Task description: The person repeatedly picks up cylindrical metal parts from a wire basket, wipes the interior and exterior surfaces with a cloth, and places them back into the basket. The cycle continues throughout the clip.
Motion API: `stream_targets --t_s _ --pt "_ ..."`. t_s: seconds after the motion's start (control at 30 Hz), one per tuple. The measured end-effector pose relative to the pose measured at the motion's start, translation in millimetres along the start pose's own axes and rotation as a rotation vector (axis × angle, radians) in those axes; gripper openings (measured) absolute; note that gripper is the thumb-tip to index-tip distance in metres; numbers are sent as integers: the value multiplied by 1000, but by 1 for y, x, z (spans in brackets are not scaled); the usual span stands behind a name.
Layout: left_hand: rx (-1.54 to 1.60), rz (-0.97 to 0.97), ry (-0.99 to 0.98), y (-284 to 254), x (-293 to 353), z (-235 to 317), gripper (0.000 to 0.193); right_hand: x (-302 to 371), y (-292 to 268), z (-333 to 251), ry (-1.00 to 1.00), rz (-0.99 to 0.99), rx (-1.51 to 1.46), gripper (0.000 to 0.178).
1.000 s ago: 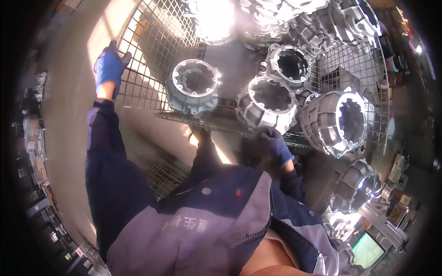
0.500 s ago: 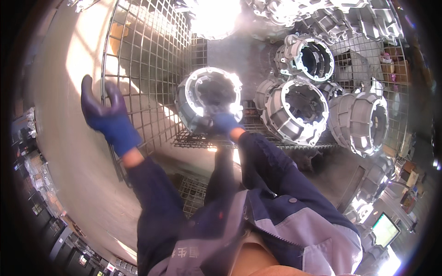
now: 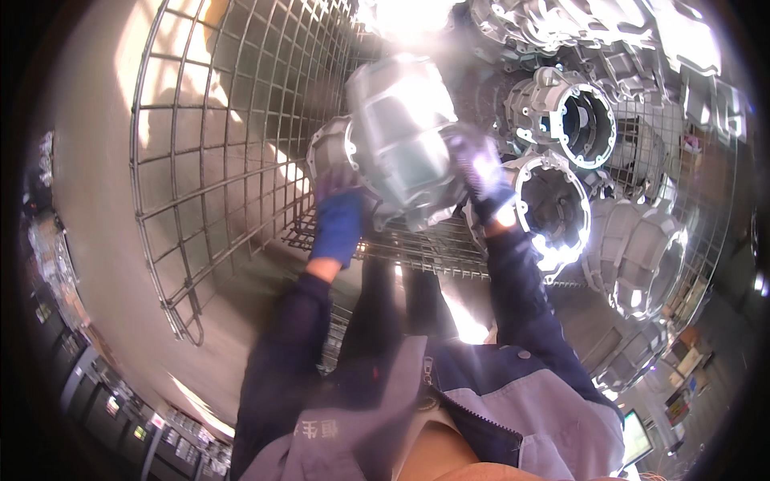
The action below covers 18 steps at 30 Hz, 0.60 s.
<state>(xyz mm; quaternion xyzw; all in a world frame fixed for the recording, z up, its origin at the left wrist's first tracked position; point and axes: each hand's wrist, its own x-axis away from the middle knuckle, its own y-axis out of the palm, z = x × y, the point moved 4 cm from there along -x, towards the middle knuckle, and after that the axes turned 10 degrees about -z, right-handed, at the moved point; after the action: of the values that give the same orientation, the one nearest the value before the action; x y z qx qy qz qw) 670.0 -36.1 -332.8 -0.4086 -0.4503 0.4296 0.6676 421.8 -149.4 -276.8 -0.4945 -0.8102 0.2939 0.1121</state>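
Observation:
A grey cast-metal housing (image 3: 401,132) with a ribbed wall is tilted between my hands, over the mesh crate. My left hand (image 3: 338,216), in a blue glove with a dark coating, grips near its lower left edge; the fingers are blurred. On its right side my gloved right hand (image 3: 481,172) is closed, smeared by motion and glare. Partly hidden behind the tilted housing, another rounded housing (image 3: 325,152) shows its outer wall and flange edge. To the right of my right hand, an open round housing (image 3: 555,204) has its ring facing up.
More housings stand on the right, one round (image 3: 589,124) and one ribbed (image 3: 638,252). Several castings (image 3: 561,24) are piled at the far side under strong glare. The wire mesh wall (image 3: 200,152) rises on the left. A lit screen (image 3: 638,437) is at lower right.
My left hand has come from outside the left mesh wall to the housing. My right hand has moved to the tilted housing's right side. That housing now covers much of the one behind. The view has shifted.

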Motion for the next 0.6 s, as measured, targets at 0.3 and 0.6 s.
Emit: stream_targets --t_s 0.3,0.6 --pt "-342 -942 89 134 -84 32 45 69 -121 -13 489 368 122 21" --pt "216 -899 153 46 -206 9 36 101 -167 -44 544 350 456 17"
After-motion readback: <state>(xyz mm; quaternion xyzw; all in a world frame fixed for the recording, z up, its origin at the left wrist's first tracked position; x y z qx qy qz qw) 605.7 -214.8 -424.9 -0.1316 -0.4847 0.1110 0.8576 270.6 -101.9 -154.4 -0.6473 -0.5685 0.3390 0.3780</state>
